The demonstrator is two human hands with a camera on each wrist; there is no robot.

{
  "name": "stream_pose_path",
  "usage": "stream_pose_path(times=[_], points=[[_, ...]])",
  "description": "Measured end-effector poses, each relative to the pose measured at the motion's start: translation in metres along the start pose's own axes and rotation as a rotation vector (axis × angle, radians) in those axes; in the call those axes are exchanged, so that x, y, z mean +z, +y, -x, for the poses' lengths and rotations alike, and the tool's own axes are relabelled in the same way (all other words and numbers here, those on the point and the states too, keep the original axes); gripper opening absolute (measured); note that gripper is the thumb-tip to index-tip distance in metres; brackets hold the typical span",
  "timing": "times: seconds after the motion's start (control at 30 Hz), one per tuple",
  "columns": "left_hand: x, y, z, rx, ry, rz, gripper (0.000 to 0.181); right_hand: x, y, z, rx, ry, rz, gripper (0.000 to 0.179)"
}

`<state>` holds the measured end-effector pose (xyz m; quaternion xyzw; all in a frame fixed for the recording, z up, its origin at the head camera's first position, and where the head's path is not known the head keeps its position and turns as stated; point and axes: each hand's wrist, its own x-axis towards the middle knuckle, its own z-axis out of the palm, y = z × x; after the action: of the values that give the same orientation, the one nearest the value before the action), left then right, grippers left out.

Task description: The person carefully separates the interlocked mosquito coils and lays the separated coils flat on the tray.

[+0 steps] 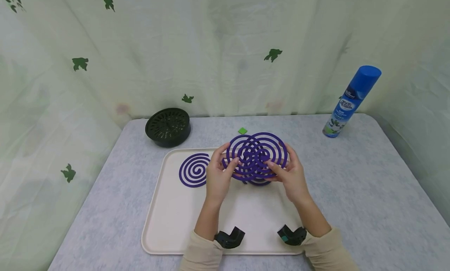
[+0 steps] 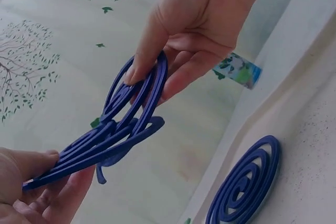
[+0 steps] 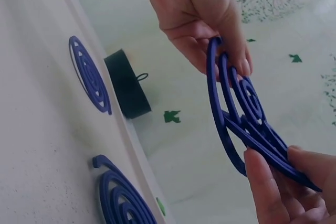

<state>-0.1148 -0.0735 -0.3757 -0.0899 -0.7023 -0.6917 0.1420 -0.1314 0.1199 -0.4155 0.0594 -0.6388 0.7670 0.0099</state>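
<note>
Two purple mosquito coils overlap, apparently interlocked, held up above the tray between both hands. My left hand (image 1: 218, 179) pinches the left coil (image 1: 247, 156) at its outer side, thumb on the near face and fingers behind. The right hand (image 1: 294, 179) pinches the right coil (image 1: 264, 157) the same way. In the left wrist view the two coils are splayed at an angle, still crossing each other. Another mosquito coil (image 1: 197, 171) lies flat on the off-white tray (image 1: 179, 228) at left. One more coil (image 1: 259, 183) lies under the raised pair, mostly hidden in the head view.
A round black holder with a slotted top (image 1: 168, 126) stands behind the tray's left corner. A blue air freshener can (image 1: 346, 106) stands at the back right of the table. A small green piece (image 1: 242, 130) lies behind the tray. Leaf-patterned curtains surround the table.
</note>
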Motion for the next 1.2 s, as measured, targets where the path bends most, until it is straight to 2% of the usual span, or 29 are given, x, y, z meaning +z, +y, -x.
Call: stream_pose_path(times=[0.13, 0.3, 0.37, 0.5, 0.6, 0.73, 0.83, 0.97, 1.03, 1.1, 1.2], points=[[-0.003, -0.001, -0.002, -0.030, -0.038, 0.094, 0.043, -0.004, -0.002, -0.002, 0.012, -0.018, 0.004, 0.064], [-0.009, 0.000, -0.004, -0.065, -0.072, 0.074, 0.043, -0.010, -0.004, -0.003, 0.031, -0.059, 0.025, 0.064], [-0.012, 0.000, -0.005, -0.092, -0.085, 0.062, 0.043, -0.014, -0.006, -0.003, 0.037, -0.077, 0.043, 0.064], [-0.018, -0.002, -0.006, -0.157, -0.114, 0.111, 0.043, -0.021, -0.007, -0.003, 0.044, -0.114, 0.064, 0.065], [-0.020, -0.008, -0.008, -0.215, -0.092, 0.169, 0.046, -0.021, -0.006, -0.003, 0.046, -0.119, 0.059, 0.067], [-0.015, -0.019, -0.009, -0.288, 0.000, 0.215, 0.053, -0.015, -0.004, -0.002, 0.042, -0.051, 0.027, 0.066], [-0.010, -0.023, -0.008, -0.309, 0.019, 0.251, 0.060, -0.009, -0.003, -0.002, 0.034, 0.040, -0.010, 0.064], [-0.004, -0.024, -0.007, -0.300, 0.022, 0.313, 0.068, -0.002, -0.002, -0.001, -0.002, 0.153, -0.090, 0.061], [-0.001, -0.025, -0.006, -0.292, 0.043, 0.326, 0.069, 0.002, -0.001, 0.000, -0.028, 0.191, -0.137, 0.060], [0.001, -0.027, -0.005, -0.283, 0.065, 0.337, 0.069, 0.005, 0.000, 0.001, -0.043, 0.205, -0.175, 0.060], [0.002, -0.030, -0.004, -0.259, 0.081, 0.320, 0.065, 0.010, 0.003, 0.003, -0.033, 0.187, -0.170, 0.065]])
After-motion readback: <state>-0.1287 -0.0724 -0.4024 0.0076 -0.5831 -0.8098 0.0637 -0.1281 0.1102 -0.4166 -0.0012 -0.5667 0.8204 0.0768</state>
